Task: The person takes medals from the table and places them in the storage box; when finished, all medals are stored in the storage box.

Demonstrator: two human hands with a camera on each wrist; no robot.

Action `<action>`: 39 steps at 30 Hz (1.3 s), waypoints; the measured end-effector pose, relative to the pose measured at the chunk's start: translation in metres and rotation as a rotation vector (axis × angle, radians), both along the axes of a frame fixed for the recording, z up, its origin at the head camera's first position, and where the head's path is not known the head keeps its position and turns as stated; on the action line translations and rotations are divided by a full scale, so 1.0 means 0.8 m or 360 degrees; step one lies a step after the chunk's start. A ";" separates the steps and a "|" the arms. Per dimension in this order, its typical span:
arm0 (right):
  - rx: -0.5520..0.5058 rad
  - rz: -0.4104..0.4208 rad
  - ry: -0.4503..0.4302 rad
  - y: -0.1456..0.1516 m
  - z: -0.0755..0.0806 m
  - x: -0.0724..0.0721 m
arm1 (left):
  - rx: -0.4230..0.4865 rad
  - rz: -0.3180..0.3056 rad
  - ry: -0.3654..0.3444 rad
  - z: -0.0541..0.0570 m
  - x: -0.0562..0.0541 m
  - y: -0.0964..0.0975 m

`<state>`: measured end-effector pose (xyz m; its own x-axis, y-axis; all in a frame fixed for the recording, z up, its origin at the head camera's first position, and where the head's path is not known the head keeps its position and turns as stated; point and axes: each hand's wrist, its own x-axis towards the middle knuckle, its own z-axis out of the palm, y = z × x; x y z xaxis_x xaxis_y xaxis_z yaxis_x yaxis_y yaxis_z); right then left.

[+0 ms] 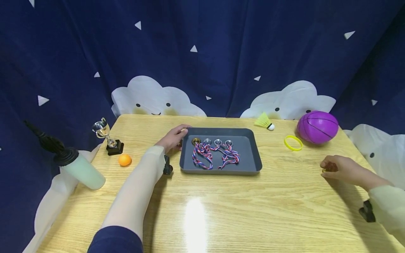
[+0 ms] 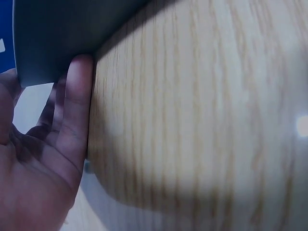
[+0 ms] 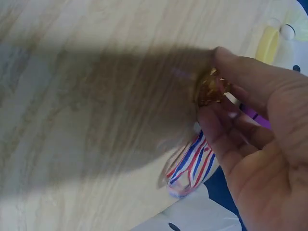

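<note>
A dark grey tray (image 1: 251, 154) lies mid-table. Inside it are one gold medal (image 1: 196, 141) and several silver medals (image 1: 218, 142), their red, white and blue ribbons (image 1: 230, 157) bunched toward the front. My left hand (image 1: 173, 137) grips the tray's left end, thumb at the rim and fingers against the outer side and lower edge, as the left wrist view shows. Off to the right, my right hand (image 1: 343, 170) pinches a gold medal (image 3: 211, 89) between thumb and fingertips. Its striped ribbon (image 3: 192, 163) trails below the fingers in the right wrist view.
Behind the right hand sit a purple ball (image 1: 317, 127), a yellow wristband (image 1: 293, 143) and a yellow shuttlecock (image 1: 264, 121). On the left stand a trophy (image 1: 110, 138), an orange ball (image 1: 124, 160) and a pale green bottle (image 1: 83, 172) with a black top. A blue curtain (image 1: 218, 63) hangs behind the table.
</note>
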<state>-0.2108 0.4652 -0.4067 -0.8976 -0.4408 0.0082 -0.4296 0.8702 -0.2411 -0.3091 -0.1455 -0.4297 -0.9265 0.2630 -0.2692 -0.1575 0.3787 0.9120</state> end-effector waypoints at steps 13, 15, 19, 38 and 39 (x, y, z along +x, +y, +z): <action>-0.0237 -0.0195 -0.0234 -0.022 0.021 0.005 | -0.0004 0.0003 0.0000 0.001 0.001 0.001; -0.0418 -0.0207 -0.0404 -0.032 0.029 0.003 | -0.0002 0.0000 -0.0001 0.002 0.002 0.002; -0.0746 -0.0106 -0.0573 -0.062 0.048 -0.007 | -0.0006 0.0003 -0.0002 0.002 0.004 0.003; -0.1419 -0.0037 -0.1092 -0.266 0.103 -0.077 | -0.0001 0.0019 0.0003 0.000 0.001 -0.001; -0.1372 -0.0076 -0.1102 -0.273 0.098 -0.081 | 0.0005 0.0017 0.0002 0.000 0.001 -0.001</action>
